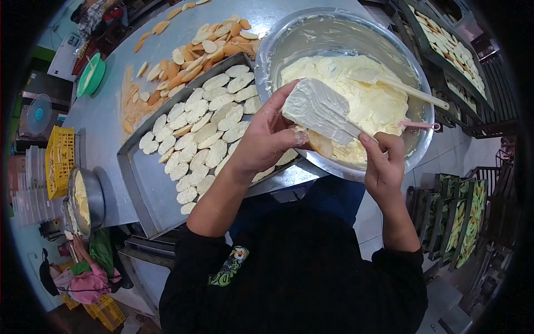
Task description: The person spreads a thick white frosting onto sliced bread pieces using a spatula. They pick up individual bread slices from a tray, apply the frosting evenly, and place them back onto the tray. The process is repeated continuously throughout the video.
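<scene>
My right hand (pixel 385 161) grips the handle of a spatula (pixel 318 107) whose broad blade is coated in pale cream. My left hand (pixel 267 136) is just left of the blade, its fingers curled round a bread slice (pixel 319 143) that is mostly hidden behind the spatula. Both hands are over the near rim of a large metal bowl (pixel 339 16) with thick pale-yellow cream (pixel 378 106) in it. To the left, a metal tray (pixel 133 192) holds rows of oval bread slices (pixel 196 111), many coated with cream.
Uncoated bread slices (pixel 217 42) are heaped behind the tray, beside crumbs (pixel 133 100). A cream-coloured utensil (pixel 411 92) and a pink-handled one (pixel 420 126) rest in the bowl. Loaded racks (pixel 456 217) stand at right. Another person (pixel 89 281) works at far left near a second bowl (pixel 94 200).
</scene>
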Motion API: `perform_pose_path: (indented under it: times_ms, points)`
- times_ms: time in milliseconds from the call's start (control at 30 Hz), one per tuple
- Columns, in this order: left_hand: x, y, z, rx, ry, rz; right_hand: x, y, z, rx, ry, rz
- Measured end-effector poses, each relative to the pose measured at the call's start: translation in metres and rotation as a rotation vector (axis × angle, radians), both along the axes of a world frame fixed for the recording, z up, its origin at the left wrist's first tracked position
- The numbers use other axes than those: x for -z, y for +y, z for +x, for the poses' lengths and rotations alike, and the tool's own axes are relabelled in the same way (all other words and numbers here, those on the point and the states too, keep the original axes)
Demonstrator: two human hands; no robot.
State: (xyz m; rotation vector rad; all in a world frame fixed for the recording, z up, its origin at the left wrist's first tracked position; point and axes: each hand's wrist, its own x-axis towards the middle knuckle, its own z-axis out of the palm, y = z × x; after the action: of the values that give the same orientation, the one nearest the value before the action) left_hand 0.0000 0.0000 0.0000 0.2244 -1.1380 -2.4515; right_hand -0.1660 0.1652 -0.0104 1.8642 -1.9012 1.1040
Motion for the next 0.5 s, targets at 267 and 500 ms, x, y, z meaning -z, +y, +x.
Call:
perform_pose_path:
  times_ms: [267, 500]
  points:
    - [0.006, -0.001, 0.000, -0.054, 0.029, -0.209, 0.003, -0.003, 0.006, 0.027, 0.085, -0.027]
    - [0.004, 0.005, 0.007, 0.140, 0.113, -0.111, 0.003, -0.005, -0.001, 0.135, 0.086, -0.038]
